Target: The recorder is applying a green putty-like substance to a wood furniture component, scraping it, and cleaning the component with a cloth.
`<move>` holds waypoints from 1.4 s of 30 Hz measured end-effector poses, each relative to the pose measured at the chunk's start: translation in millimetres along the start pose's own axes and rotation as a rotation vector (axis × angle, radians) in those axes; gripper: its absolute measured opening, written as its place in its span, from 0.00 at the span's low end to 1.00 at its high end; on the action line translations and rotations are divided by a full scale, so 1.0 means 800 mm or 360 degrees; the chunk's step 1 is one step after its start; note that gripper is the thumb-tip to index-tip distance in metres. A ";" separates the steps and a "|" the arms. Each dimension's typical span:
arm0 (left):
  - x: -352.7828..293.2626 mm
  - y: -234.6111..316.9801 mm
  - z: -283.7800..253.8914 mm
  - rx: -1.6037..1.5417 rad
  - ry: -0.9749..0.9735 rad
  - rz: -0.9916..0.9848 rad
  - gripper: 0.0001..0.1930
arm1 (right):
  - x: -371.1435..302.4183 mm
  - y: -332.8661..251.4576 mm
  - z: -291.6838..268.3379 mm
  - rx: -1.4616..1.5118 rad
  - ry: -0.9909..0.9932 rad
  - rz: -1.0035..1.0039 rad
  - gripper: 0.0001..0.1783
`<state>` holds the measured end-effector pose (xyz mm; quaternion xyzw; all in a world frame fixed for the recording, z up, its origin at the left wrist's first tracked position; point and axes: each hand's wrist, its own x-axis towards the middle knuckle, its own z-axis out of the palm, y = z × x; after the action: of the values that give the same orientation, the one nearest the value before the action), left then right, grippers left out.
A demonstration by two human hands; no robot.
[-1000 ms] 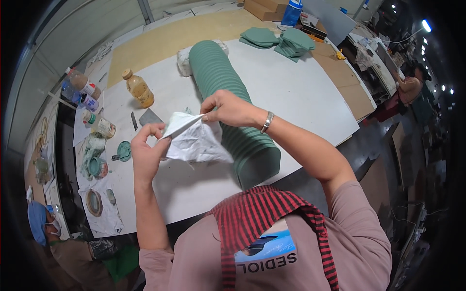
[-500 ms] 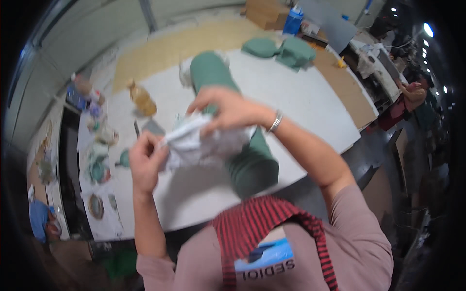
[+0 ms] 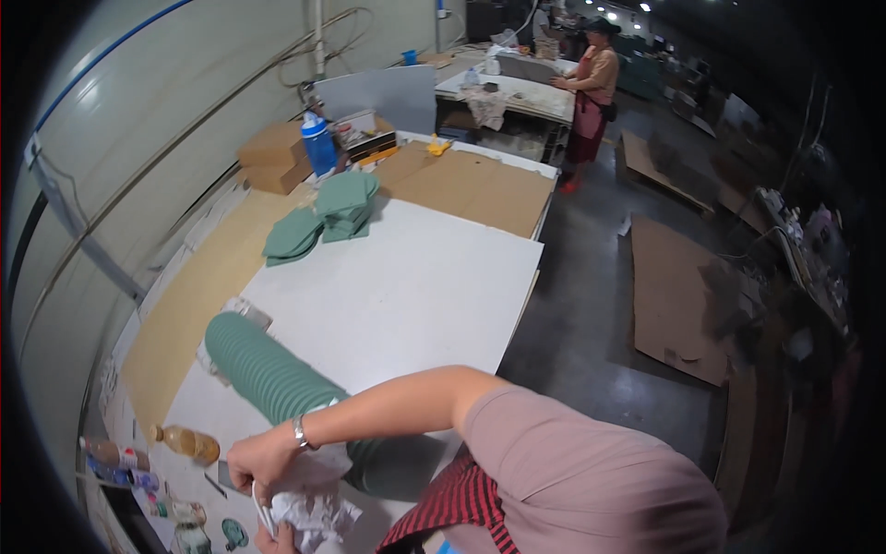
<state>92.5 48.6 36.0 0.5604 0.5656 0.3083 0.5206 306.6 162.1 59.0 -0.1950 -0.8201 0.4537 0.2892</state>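
Note:
A crumpled white cloth (image 3: 314, 506) is held between my two hands near the lower edge. My right hand (image 3: 263, 460), with a metal bracelet at the wrist, has its fingers closed on the cloth's upper end. Only the fingers of my left hand (image 3: 277, 539) show at the bottom edge, pinching the cloth lower down. Beside the cloth lies a long row of green round pieces (image 3: 268, 365), pressed together like a roll; my right forearm crosses over it. A bottle of amber liquid (image 3: 191, 444) lies or leans left of my right hand.
Stacked green flat pieces (image 3: 343, 205) sit farther back on the white table (image 3: 443, 277). Behind them are a blue jug (image 3: 318, 146), cardboard boxes (image 3: 275, 155) and a cardboard sheet (image 3: 471, 185). Another person (image 3: 592, 97) stands at a far table. Flat cardboard (image 3: 678, 300) lies on the floor at right.
The view has swung to the right and up, so my hands now appear at the lower left. Both hands still hold the white cloth, now beside the near part of the green row.

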 end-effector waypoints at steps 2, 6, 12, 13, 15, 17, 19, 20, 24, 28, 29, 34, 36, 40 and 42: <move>-0.005 -0.026 0.000 -0.0359 0.0191 -0.0022 0.28 | 0.011 0.023 0.004 0.0037 0.0040 0.0003 0.11; -0.005 -0.067 -0.001 -0.0669 0.0333 -0.0007 0.31 | 0.049 0.080 0.028 0.0179 -0.0028 0.0053 0.11; 0.003 -0.065 -0.010 -0.1133 0.0513 -0.0045 0.30 | 0.135 0.161 0.066 0.0304 0.0079 0.0125 0.14; 0.017 -0.066 -0.012 -0.1120 0.0577 -0.0151 0.30 | 0.153 0.180 0.043 0.0128 0.0045 0.0200 0.16; 0.034 -0.104 -0.031 -0.1567 0.0455 0.0013 0.30 | 0.153 0.204 0.009 -0.0085 0.0211 0.0448 0.24; 0.044 -0.106 -0.039 -0.1587 0.0510 0.0148 0.28 | 0.174 0.211 -0.002 -0.0061 0.0340 0.0790 0.38; 0.052 -0.099 -0.036 -0.1722 0.0429 0.0177 0.27 | 0.183 0.243 -0.006 -0.0217 0.0493 0.0805 0.48; 0.054 -0.100 -0.045 -0.1797 0.0421 0.0173 0.28 | 0.207 0.248 0.003 -0.0156 0.0522 0.0782 0.53; 0.070 -0.109 -0.056 -0.2040 0.0447 0.0147 0.29 | 0.273 0.286 0.032 -0.0239 0.0722 0.0713 0.66; 0.096 -0.119 -0.058 -0.2163 0.0407 0.0155 0.29 | 0.313 0.335 0.054 0.0264 0.0793 0.0564 0.61; 0.099 -0.122 -0.059 -0.2176 0.0420 0.0171 0.29 | 0.323 0.325 0.057 0.0260 0.0719 0.0613 0.56; 0.130 -0.140 -0.068 -0.2149 0.0496 0.0151 0.29 | 0.316 0.263 0.027 -0.0111 0.0377 0.0549 0.40; 0.136 -0.138 -0.071 -0.2134 0.0517 0.0158 0.29 | 0.305 0.225 0.010 -0.0415 0.0187 0.0413 0.36; 0.147 -0.137 -0.071 -0.2103 0.0450 0.0231 0.29 | 0.264 0.187 -0.007 -0.0994 -0.0058 0.0120 0.32; 0.148 -0.133 -0.066 -0.2059 0.0497 0.0289 0.30 | 0.243 0.181 -0.015 -0.1461 -0.0248 -0.0179 0.28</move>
<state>30.0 154.7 -77.9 0.1297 0.2863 0.7051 0.6356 175.8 357.2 -2.5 -0.2233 -0.9645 0.0409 0.1348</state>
